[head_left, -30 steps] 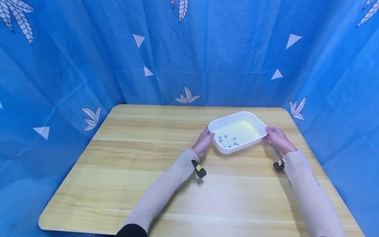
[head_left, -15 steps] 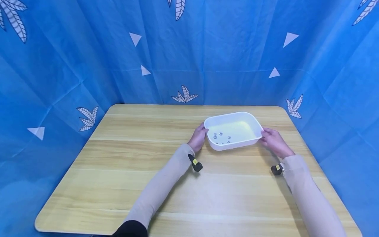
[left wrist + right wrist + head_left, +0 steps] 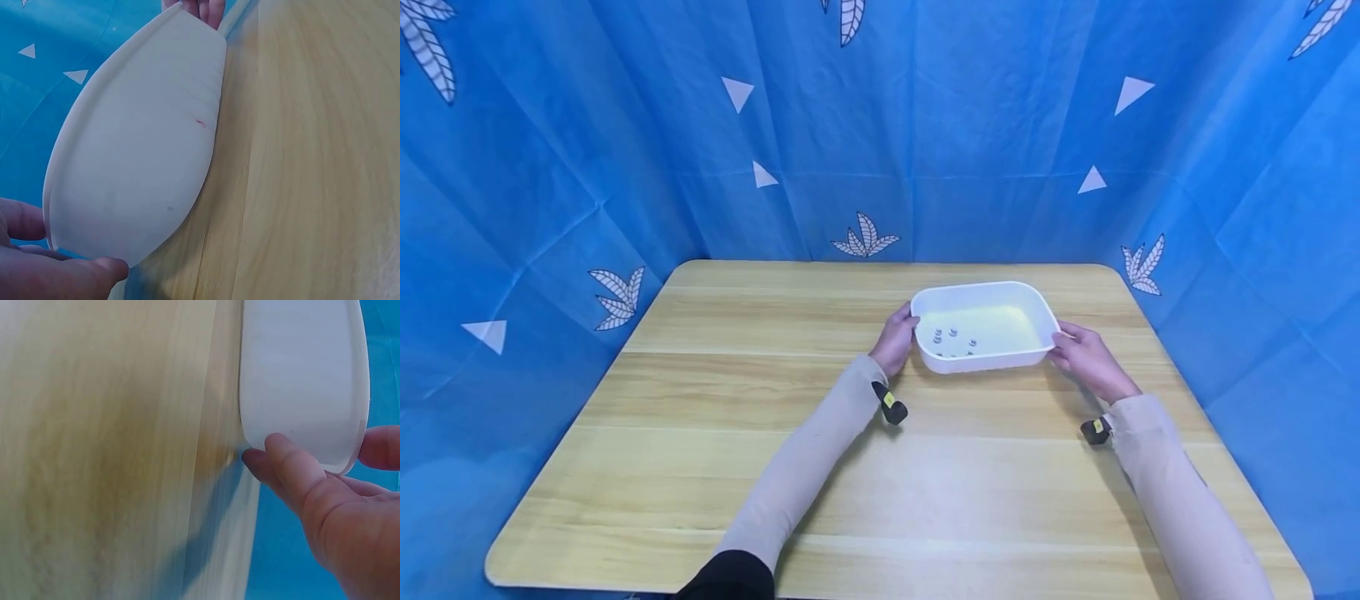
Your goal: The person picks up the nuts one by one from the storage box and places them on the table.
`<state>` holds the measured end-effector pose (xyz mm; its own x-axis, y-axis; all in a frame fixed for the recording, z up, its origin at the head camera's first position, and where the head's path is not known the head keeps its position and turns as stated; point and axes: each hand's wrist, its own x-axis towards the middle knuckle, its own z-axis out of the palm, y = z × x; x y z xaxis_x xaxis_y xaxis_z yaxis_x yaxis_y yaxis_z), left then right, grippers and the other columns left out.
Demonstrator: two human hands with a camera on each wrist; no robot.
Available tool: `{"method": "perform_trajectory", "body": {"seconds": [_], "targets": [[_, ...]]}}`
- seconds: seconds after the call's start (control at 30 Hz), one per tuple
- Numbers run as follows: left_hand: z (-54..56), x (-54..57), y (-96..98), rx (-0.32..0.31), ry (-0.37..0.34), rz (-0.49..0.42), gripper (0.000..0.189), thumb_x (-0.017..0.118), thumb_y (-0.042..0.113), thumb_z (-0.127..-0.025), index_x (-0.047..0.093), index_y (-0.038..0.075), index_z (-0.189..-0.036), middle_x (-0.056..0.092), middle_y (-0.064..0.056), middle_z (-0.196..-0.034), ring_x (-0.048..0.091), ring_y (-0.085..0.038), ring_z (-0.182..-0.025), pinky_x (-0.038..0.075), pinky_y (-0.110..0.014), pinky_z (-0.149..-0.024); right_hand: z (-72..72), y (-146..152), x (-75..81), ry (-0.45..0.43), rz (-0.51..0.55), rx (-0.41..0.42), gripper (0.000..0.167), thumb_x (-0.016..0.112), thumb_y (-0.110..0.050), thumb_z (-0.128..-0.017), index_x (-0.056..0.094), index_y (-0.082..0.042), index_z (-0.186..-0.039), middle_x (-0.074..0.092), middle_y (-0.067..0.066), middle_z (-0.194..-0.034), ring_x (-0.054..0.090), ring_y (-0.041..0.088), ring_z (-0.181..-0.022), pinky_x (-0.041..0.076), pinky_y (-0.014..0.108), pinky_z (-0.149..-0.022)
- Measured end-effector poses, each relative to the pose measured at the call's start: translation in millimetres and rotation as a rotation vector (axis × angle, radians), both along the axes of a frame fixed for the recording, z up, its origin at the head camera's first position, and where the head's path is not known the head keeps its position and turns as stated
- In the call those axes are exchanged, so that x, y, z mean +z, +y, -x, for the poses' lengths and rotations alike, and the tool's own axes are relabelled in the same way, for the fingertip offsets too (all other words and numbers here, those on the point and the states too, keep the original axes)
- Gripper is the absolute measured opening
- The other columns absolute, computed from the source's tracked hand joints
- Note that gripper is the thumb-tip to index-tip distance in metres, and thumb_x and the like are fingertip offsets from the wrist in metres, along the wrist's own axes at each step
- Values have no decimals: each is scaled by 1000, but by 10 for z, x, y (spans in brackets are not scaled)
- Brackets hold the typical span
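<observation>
A white rectangular plastic basin (image 3: 1018, 360) is held between two hands over the far right part of the table. My left hand (image 3: 893, 342) grips its left end, thumb at the rim; in the left wrist view the fingers (image 3: 109, 267) lie against the outside of the wall. The right hand (image 3: 1092, 362) holds the opposite end, and the right wrist view has its fingers (image 3: 294, 464) along the underside and thumb over the rim. Several small shiny round pieces (image 3: 953, 332) lie inside, gathered toward the near left corner. The near wall hides some of them.
The light wood table (image 3: 700, 467) has rounded corners. A blue curtain (image 3: 985, 125) with leaf and triangle prints hangs behind it and along both sides. Each wrist carries a small black camera (image 3: 891, 404).
The basin's left end has swung slightly away from me, so its near edge lies more level across the view. Fewer of the round pieces show over the near wall. Both hands keep their grip.
</observation>
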<state>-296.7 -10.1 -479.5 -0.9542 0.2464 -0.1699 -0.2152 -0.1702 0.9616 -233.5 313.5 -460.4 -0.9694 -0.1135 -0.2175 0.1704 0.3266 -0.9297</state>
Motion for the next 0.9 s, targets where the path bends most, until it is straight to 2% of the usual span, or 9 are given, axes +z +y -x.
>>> {"method": "perform_trajectory", "body": {"seconds": [0.07,0.13,0.2,0.23,0.3,0.43,0.5,0.67,0.9], "targets": [[5,-1,-7,8,-1,5,58,33,7,-108,18,-1,-164,20,-16,-173,20,-29,-162,23,-40,-132,-7,-9,2,-3,5,-1,60,35,-23,-113,17,6,-162,37,36,-159,63,18,-130,53,20,-104],[10,-10,-17,12,2,9,57,34,7,-109,20,0,-163,22,-16,-173,22,-29,-161,24,-41,-132,-13,-22,2,-3,4,2,60,36,-23,-113,17,6,-162,38,37,-157,65,4,-118,54,19,-103],[14,-19,-28,14,6,10,56,33,7,-109,21,0,-163,24,-16,-172,24,-29,-161,25,-41,-131,-19,-27,0,-4,2,5,60,35,-23,-113,17,7,-161,38,38,-157,64,-1,-113,54,18,-102],[18,-24,-34,14,10,11,55,33,7,-109,22,0,-163,25,-16,-172,26,-29,-160,26,-41,-131,-23,-33,1,-5,3,5,60,35,-22,-113,17,7,-161,38,38,-157,65,2,-116,54,18,-102],[23,-27,-46,12,16,12,54,33,7,-110,23,1,-163,26,-15,-171,27,-29,-160,27,-41,-131,-29,-46,6,-5,9,8,59,34,-22,-113,16,7,-161,36,37,-158,65,17,-128,52,20,-105],[30,-14,-76,6,27,43,54,34,10,-111,24,3,-163,27,-13,-172,28,-27,-160,28,-40,-130,-33,-68,14,-11,55,13,59,32,-21,-113,14,9,-160,28,36,-163,38,43,-150,44,29,-114],[30,-5,-91,4,31,64,54,34,12,-111,23,4,-164,26,-12,-172,27,-27,-160,28,-39,-130,-31,-75,14,-17,74,14,58,31,-20,-113,12,10,-160,24,36,-164,32,46,-152,40,34,-116],[36,-6,-118,9,38,80,54,33,13,-112,21,4,-164,24,-13,-173,26,-27,-160,28,-38,-130,-28,-98,14,-21,85,19,58,29,-19,-113,12,13,-158,22,36,-165,30,48,-153,36,40,-119],[47,-6,-157,29,35,102,54,34,13,-112,24,4,-163,26,-13,-172,26,-26,-160,28,-37,-130,-33,-147,24,-21,103,30,56,29,-16,-113,14,12,-158,21,35,-165,29,47,-153,36,39,-119]]}}
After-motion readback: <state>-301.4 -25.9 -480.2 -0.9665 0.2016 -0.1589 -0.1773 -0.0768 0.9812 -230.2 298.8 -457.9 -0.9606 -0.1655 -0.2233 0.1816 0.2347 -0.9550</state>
